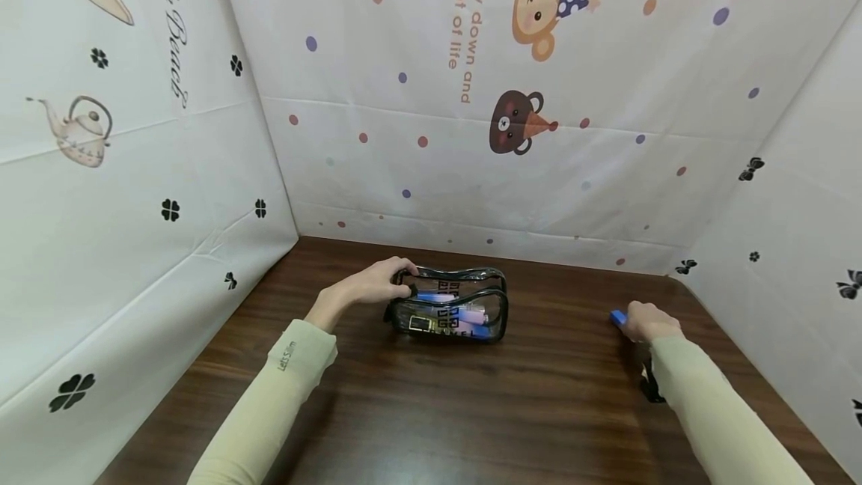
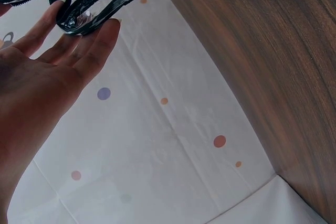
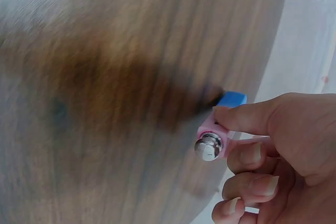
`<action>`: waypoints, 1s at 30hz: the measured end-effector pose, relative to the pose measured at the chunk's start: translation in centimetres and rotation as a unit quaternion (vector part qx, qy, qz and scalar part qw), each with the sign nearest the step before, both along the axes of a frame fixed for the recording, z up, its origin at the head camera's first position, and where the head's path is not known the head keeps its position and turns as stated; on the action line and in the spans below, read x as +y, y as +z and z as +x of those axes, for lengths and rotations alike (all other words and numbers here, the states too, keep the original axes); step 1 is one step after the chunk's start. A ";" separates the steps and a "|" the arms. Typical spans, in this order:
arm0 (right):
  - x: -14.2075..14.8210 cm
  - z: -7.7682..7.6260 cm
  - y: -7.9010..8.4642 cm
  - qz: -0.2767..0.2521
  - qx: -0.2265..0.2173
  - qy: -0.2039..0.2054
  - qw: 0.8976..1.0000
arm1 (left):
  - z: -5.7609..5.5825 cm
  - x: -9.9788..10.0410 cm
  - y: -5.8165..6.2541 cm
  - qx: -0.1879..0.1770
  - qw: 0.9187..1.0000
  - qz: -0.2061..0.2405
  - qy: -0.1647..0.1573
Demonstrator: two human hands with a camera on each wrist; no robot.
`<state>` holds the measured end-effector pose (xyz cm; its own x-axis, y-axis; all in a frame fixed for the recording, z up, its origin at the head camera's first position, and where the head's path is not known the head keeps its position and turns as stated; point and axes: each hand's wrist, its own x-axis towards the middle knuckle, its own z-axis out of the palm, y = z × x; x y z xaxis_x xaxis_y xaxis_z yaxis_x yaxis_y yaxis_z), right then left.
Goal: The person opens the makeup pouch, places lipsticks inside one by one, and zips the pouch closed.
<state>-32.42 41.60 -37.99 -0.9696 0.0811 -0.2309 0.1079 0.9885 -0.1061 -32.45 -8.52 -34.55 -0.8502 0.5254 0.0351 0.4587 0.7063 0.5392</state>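
Note:
A clear zip pouch [image 1: 498, 313] with black trim stands on the table left of centre. My left hand [image 1: 369, 281] grips its left end, thumb on the near side and fingers at the far side of the opening. In the left wrist view the fingers touch the black trim [image 2: 84, 27]. Inside the pouch lie pink-and-blue items [image 1: 471, 316] and a small yellowish piece with a dark panel [image 1: 420, 324]. Far to the right, my right hand [image 1: 649, 322] pinches a small pink-and-blue object [image 3: 232, 99] with a shiny silver ball end [image 3: 209, 147] between thumb and index finger.
The dark brown wooden table [image 1: 458, 410] carries the pouch. White printed sheets enclose it at the left [image 1: 135, 245], back [image 1: 417, 163] and right [image 1: 795, 305]. A black device [image 1: 650, 384] sits at my right wrist.

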 end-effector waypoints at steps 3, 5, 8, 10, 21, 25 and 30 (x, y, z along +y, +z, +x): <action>-0.3 0.1 0.3 -0.018 0.004 0.006 1.000 | 0.0 0.0 -0.1 0.001 1.000 0.000 -0.002; -0.6 0.1 0.7 -0.028 0.006 0.009 1.000 | 0.0 0.0 -0.1 0.001 1.000 -0.001 -0.004; -1.0 0.0 1.3 -0.035 0.013 0.014 0.999 | 0.0 0.0 -0.1 0.001 1.000 0.000 -0.005; -1.3 -0.1 1.8 -0.037 0.021 0.017 0.999 | 0.0 0.0 0.0 0.000 1.000 0.001 -0.005; -2.5 -0.9 2.7 -0.045 0.055 0.032 0.997 | 0.1 0.0 0.0 -0.003 1.000 0.002 -0.001; -2.9 -1.2 2.8 -0.047 0.056 0.034 0.997 | 0.1 0.0 0.0 -0.003 1.000 0.001 -0.001; -3.7 -1.5 3.4 -0.047 0.066 0.045 0.996 | 0.1 0.0 0.0 -0.004 1.000 0.003 -0.001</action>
<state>-33.87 37.91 -34.62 -0.9943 -0.0232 -0.1039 -0.0012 0.9784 -0.2069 -32.35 -8.49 -34.52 -0.8494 0.5269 0.0310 0.4553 0.7017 0.5480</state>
